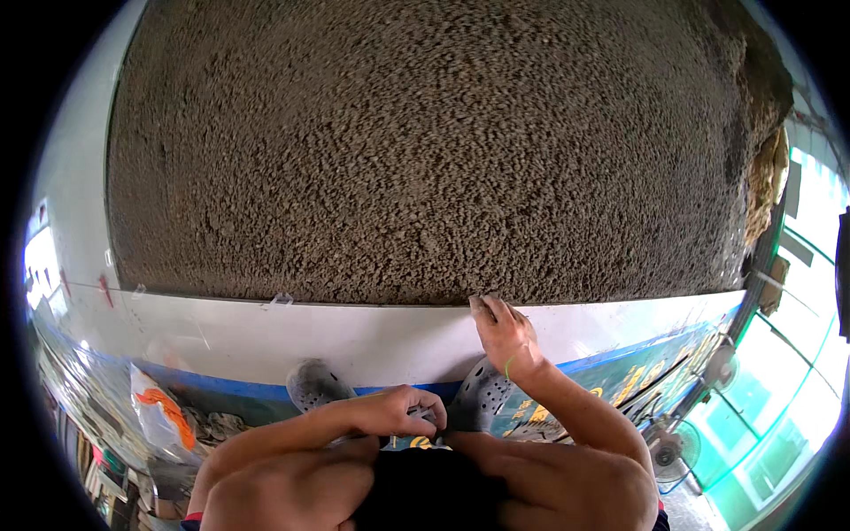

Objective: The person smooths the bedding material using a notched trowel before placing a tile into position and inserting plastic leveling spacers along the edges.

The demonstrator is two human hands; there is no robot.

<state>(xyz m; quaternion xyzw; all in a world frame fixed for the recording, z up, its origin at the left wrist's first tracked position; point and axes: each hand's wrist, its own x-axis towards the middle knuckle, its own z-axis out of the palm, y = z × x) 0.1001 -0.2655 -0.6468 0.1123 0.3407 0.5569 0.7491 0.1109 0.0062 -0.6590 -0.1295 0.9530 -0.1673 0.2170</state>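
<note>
Brown, coarse granular material (pixel 425 150) fills the wide upper surface before you, ending at a straight lower edge against a smooth white band (pixel 354 341) that has a blue stripe (pixel 221 376) along its lower side. Your right hand (pixel 502 334) reaches up, fingertips (pixel 482 305) touching that edge of the granules, fingers extended and holding nothing visible. Your left hand (pixel 394 411) sits low near your waist, well apart from the right, fingers curled; whether it grips anything cannot be told. Grey perforated clogs (pixel 314 385) on your feet rest against the stripe. A standing fan (pixel 666 453) is at lower right.
</note>
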